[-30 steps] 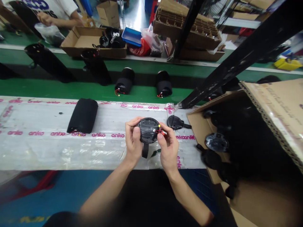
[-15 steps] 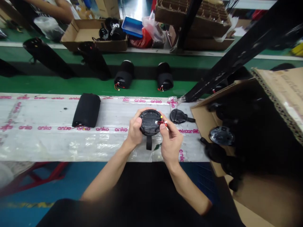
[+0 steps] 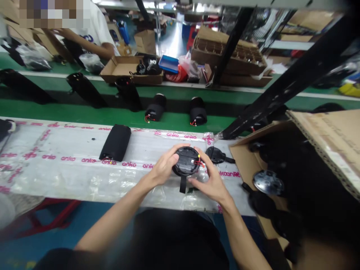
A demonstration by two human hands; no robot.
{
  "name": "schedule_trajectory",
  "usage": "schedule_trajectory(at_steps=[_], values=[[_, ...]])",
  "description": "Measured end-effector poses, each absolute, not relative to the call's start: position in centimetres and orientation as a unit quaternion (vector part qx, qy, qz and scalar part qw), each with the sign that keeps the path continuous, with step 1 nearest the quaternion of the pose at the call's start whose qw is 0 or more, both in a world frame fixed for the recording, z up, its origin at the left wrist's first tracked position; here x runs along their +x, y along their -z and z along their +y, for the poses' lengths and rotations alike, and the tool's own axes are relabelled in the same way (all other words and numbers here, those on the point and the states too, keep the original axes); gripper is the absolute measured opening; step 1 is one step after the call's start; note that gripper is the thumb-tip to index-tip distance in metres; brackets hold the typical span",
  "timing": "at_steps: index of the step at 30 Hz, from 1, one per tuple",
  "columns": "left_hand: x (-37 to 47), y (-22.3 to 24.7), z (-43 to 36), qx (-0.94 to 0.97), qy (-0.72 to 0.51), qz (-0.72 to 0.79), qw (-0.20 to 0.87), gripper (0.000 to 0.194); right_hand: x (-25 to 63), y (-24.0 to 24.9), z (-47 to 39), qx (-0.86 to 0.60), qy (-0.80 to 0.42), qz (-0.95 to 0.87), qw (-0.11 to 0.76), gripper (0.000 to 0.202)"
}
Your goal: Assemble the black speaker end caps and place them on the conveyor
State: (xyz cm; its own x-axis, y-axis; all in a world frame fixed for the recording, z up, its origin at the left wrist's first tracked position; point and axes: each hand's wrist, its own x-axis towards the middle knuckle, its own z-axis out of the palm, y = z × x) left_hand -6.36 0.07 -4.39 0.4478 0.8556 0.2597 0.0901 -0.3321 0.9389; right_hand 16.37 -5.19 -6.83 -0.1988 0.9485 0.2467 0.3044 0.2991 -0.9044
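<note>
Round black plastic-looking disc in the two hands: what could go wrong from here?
Thin red wires lie loose at the edge of the round black plastic-looking disc, beside the right hand; its fingers might snag or tug them.

The right thumb is spread clear of the disc, so if the left hand's grip on the rim slackened, it could tip or slip.

The flat black strap hangs down between the hands and might catch.
</note>
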Motion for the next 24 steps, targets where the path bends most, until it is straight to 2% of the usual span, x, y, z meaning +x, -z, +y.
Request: schedule_trajectory(at_steps=[2, 3, 5, 7, 9, 12, 16, 19, 22, 24], values=[[-7.8, 2.6, 2.6, 0.759, -0.367, 0.324, 0.429, 0.053, 16.1, 8.1, -5.1, -0.464, -0.398, -0.677, 0.409, 0.111], [-8.6, 1.7, 4.5, 0.772, -0.367, 0.341, 0.39, 0.055, 15.8, 8.7, -5.0, -0.472, -0.405, -0.67, 0.405, 0.11], [-10.0, 0.1, 9.2, 0.767, -0.383, 0.431, 0.28, 0.062, 14.9, 9.7, -4.5, -0.494, -0.405, -0.651, 0.409, 0.096], [-11.2, -0.9, 14.1, 0.718, -0.324, 0.594, 0.166, 0.076, 13.8, 9.8, -3.4, -0.507, -0.405, -0.634, 0.421, 0.082], [-12.1, -1.0, 18.2, 0.646, -0.176, 0.726, 0.155, 0.098, 12.5, 8.9, -1.2, -0.506, -0.412, -0.618, 0.437, 0.077], [-13.3, -0.7, 21.5, 0.603, -0.112, 0.767, 0.189, 0.113, 10.1, 6.5, 4.6, -0.523, -0.408, -0.58, 0.472, 0.081], [-15.2, -1.6, 21.4, 0.599, -0.137, 0.768, 0.182, 0.116, 7.4, 4.0, 14.8, -0.568, -0.373, -0.56, 0.475, 0.089], [-16.6, -3.3, 19.0, 0.653, -0.224, 0.712, 0.125, 0.106, 6.4, 3.5, 20.8, -0.622, -0.361, -0.531, 0.448, 0.084], [-17.3, -3.8, 15.0, 0.738, -0.384, 0.55, 0.069, 0.092, 6.2, 3.6, 23.7, -0.647, -0.364, -0.523, 0.42, 0.058], [-17.0, -3.1, 11.8, 0.761, -0.448, 0.461, 0.089, 0.093, 6.2, 3.7, 24.3, -0.642, -0.375, -0.529, 0.41, 0.042]])
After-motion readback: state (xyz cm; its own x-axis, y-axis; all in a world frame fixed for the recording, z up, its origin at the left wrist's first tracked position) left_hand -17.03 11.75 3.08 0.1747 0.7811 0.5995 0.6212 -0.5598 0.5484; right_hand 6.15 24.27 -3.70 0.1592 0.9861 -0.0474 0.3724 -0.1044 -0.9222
